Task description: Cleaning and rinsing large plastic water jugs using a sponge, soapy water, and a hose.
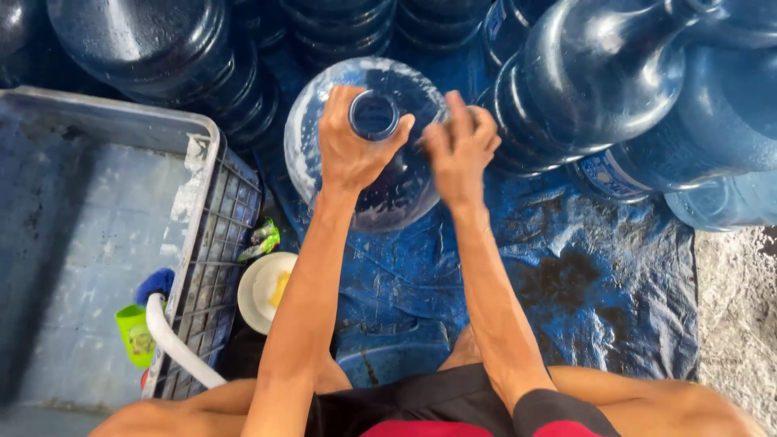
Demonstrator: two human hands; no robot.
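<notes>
Hands (352, 146) (460, 146) on soapy jug (388, 190), crowded by stacked jugs (583, 89).

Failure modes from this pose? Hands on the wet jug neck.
1. The left hand grips the neck of a soapy water jug; a wet grip might slip.
2. The right hand looks motion-blurred on the shoulder, so contact is uncertain.
3. Stacked jugs crowd closely; the jug could bump them.

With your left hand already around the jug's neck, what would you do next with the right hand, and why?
Probably press the right hand onto the clear jug shoulder and scrub: the left hand grips the open neck, and soapy streaks show on its wall.
</notes>
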